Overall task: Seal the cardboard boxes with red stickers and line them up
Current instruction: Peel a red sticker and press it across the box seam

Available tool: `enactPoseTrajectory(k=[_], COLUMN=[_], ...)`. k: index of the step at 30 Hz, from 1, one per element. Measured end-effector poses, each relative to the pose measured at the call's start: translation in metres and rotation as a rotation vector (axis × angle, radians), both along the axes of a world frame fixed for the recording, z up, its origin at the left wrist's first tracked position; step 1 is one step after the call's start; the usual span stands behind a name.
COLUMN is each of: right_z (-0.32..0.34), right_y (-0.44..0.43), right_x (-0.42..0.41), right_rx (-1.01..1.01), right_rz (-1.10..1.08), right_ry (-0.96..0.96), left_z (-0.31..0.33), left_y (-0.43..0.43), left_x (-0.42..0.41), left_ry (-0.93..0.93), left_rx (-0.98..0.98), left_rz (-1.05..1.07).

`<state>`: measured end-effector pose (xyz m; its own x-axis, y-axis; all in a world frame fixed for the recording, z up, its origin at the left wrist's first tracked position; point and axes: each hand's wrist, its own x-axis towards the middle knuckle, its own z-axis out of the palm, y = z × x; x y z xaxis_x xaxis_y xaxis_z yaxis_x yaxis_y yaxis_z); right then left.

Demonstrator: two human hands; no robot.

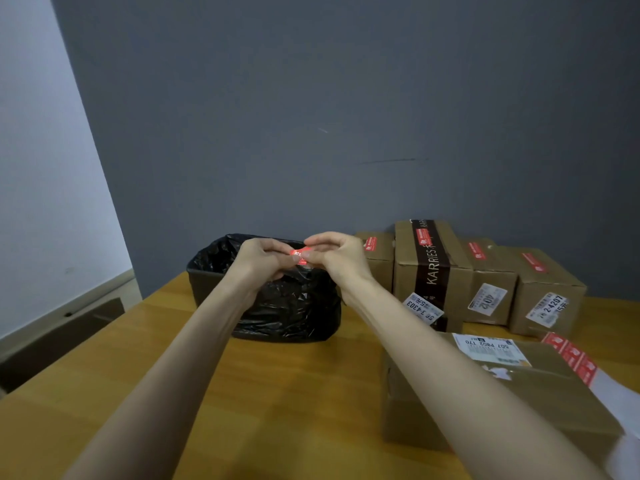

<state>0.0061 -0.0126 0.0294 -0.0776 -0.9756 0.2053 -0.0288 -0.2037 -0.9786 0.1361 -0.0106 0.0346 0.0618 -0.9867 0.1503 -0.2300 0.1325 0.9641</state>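
Both hands are raised over the black-lined bin, pinching one small red sticker [300, 255] between them. My left hand [265, 259] holds its left end, my right hand [337, 256] its right end. Several sealed cardboard boxes stand in a row along the wall at the right, each with a red sticker on top: a small one [379, 259], the tall KARRIES box [433, 268], another [491, 282] and the rightmost [547, 292]. A larger box [540, 386] lies near me under my right forearm, with a strip of red stickers [571, 355] resting on it.
A bin with a black plastic liner [277, 299] stands on the wooden table [214, 382] just below my hands. A grey wall rises behind the table. To the left the table edge drops off toward a pale wall and skirting.
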Motion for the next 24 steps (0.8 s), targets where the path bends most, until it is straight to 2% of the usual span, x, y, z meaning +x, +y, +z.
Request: enactPoseTrajectory(k=[3,7,12,16,24], right_z=[-0.001,-0.007,-0.011,-0.01,-0.007], right_y=[-0.009,-0.012,-0.012,-0.011,-0.01], right_x=[0.0,-0.007,-0.014,-0.021,-0.026], right_rx=[0.045,0.094,0.095,0.076,0.057], right_rz=[-0.071,-0.099,-0.083,-0.046,-0.01], right_ry=[0.071,0.04,0.049,0.069,0.056], left_z=[-0.001,-0.002,-0.005,-0.007,-0.013], left_y=[-0.011,-0.026,-0.038,-0.044,-0.052], left_x=[0.005,0.015,0.025,0.03,0.034], left_ry=[-0.029,-0.354,-0.556,-0.623,-0.637], left_rx=[-0.007,-0.12,-0.162,-0.129,-0.078], left_rz=[0.075,0.176,0.214,0.187,0.184])
